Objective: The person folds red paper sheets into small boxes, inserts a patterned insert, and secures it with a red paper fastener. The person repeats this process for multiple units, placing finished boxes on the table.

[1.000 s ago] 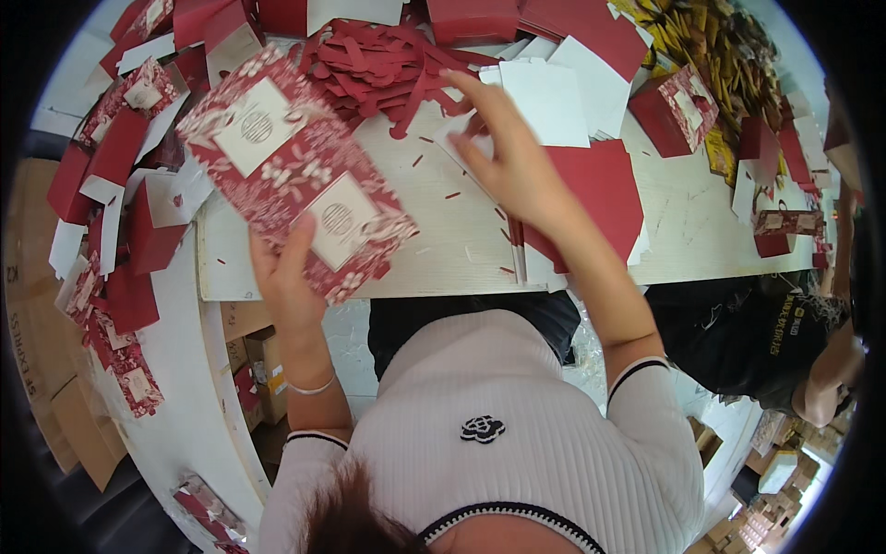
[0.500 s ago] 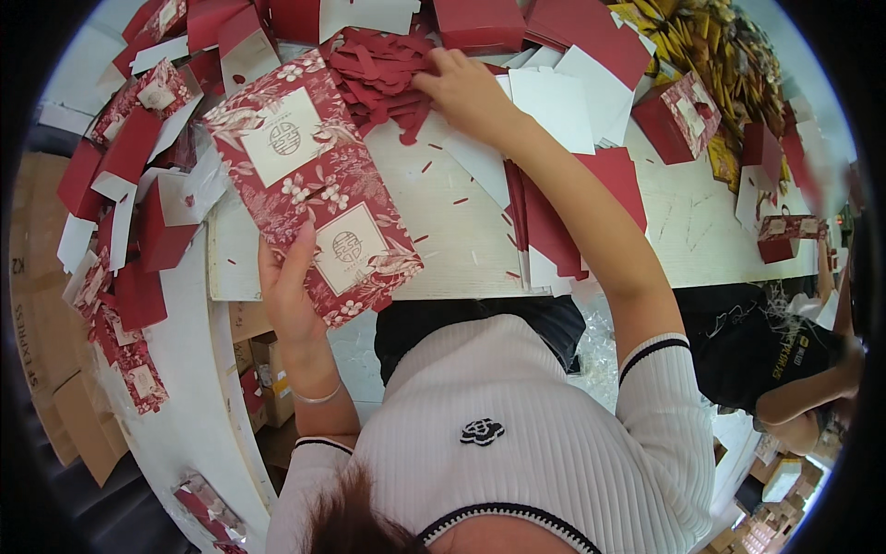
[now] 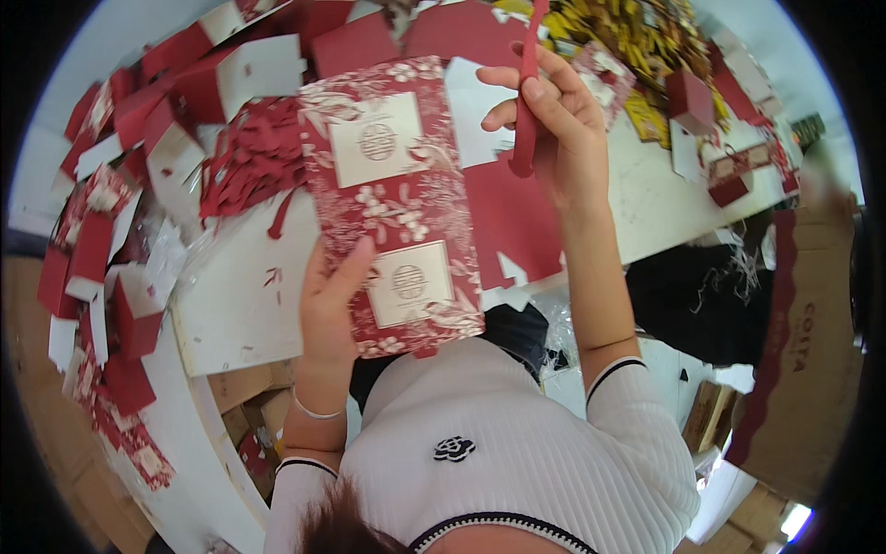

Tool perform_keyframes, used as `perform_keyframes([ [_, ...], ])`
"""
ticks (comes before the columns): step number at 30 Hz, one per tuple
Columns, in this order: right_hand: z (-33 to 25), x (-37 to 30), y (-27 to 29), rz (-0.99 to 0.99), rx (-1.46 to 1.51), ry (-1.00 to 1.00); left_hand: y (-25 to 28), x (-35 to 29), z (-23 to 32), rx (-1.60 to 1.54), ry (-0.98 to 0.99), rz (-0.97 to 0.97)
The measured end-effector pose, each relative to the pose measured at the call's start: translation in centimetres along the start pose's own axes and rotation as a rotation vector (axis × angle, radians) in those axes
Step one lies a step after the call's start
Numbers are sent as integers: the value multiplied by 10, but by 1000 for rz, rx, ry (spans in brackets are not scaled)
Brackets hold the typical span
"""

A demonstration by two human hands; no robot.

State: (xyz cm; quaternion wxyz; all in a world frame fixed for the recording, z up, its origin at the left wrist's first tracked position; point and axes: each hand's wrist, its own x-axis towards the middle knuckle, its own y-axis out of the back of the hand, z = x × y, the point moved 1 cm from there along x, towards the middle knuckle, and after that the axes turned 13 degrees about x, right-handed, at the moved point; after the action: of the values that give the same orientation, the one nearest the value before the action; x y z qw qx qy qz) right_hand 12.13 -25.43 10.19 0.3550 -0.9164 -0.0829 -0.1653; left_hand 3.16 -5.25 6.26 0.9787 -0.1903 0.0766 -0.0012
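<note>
A flat red carton with white floral print and two cream panels stands almost upright in front of me. My left hand is closed on its lower left edge, the thumb lying across the printed face. To the right of the carton, my right hand is raised, pinching a narrow red strip with rounded ends between thumb and fingers. A heap of similar red strips lies to the left, partly hidden behind the carton. One loose strip lies below the heap.
Folded red boxes crowd the table's left and back. Red sheets and white sheets are stacked behind the carton. Yellow packets pile up at the far right, near a red box. A brown shipping carton stands at right.
My right hand has left the strip heap and moved right with one strip in its fingers. The floral carton has turned more upright. My view has shifted, and a brown shipping carton now shows at right.
</note>
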Motion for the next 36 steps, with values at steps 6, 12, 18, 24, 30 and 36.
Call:
perform_keyframes([
  [6, -20, -28, 23, 157, 250, 76, -24, 45, -58, 409, 158, -247],
  [12, -13, -52, 4, 347, 431, -6, -43, 25, 9, 1303, -728, -10],
  [18, 12, -62, -19, 280, 484, -168, -49, 42, -4, 1180, -1612, -287],
  [24, 13, -77, -9, 126, -318, 56, -56, 35, 15, 816, -1126, -347],
  [30, 9, -80, -11, -22, -543, 155, -59, 46, 14, 703, -1085, -217],
  [36, 11, -87, -15, -42, -454, 94, -63, 41, 5, 223, -706, -320],
])
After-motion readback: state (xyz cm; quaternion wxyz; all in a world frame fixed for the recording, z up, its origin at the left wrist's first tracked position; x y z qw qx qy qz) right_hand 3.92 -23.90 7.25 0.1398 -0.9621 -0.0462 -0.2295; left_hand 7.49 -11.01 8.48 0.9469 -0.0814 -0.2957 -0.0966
